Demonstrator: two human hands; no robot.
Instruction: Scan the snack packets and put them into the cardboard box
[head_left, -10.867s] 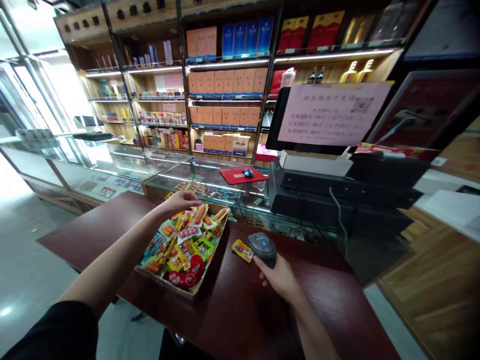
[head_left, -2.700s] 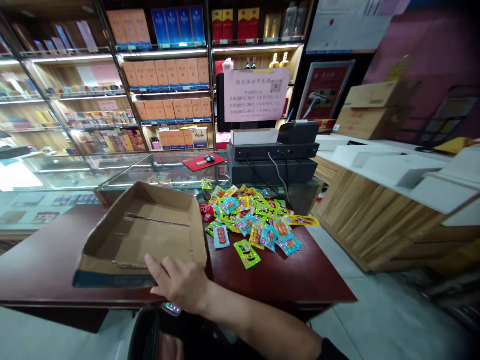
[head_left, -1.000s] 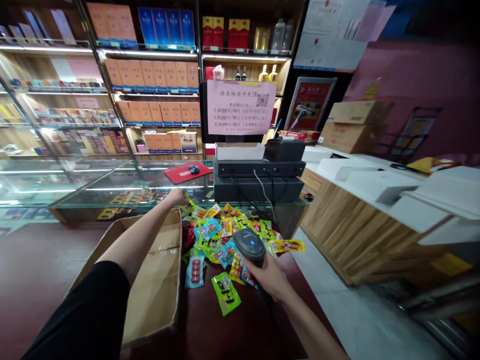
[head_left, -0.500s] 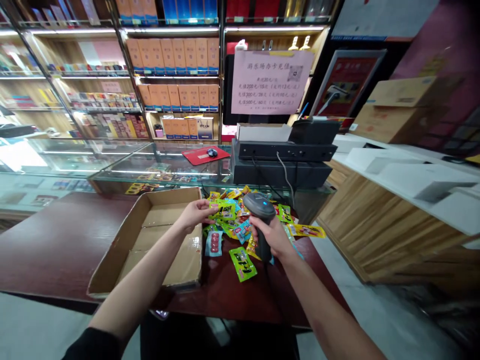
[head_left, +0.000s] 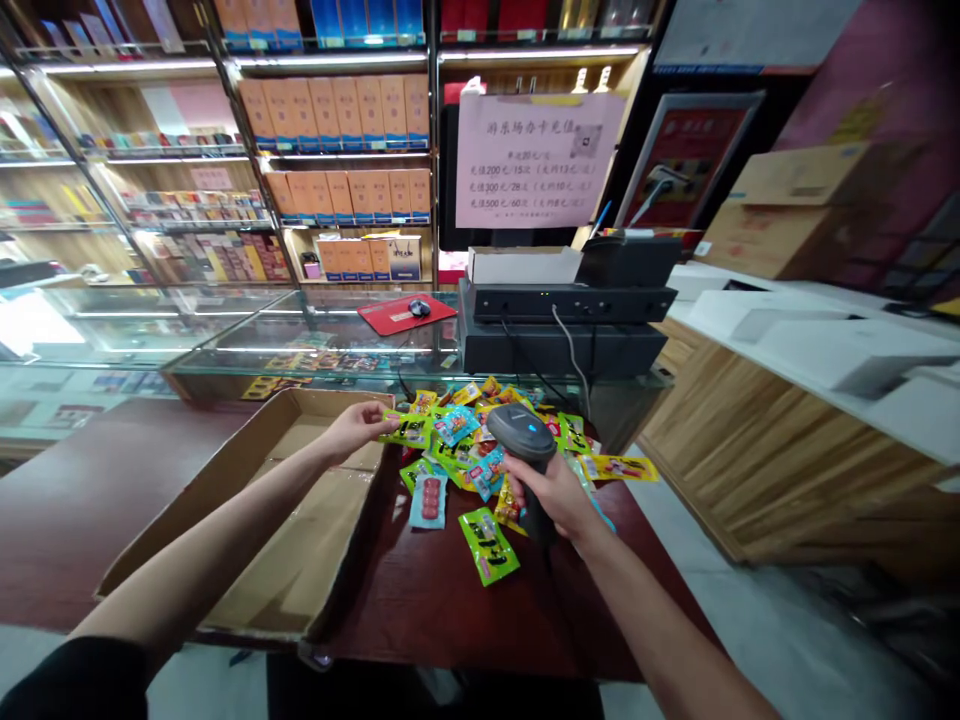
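Left hand pinches a green packet (head_left: 409,430) by the open carton (head_left: 292,550); right hand (head_left: 555,492) grips a scanner (head_left: 520,434) above loose packets (head_left: 487,472).

The snacks (head_left: 456,427) had passed from the box (head_left: 300,560) to the desk (head_left: 420,605); the left hand (head_left: 358,427) had drawn a green packet (head_left: 409,430) boxward.

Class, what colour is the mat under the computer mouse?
The mat is red, seen in the head view.
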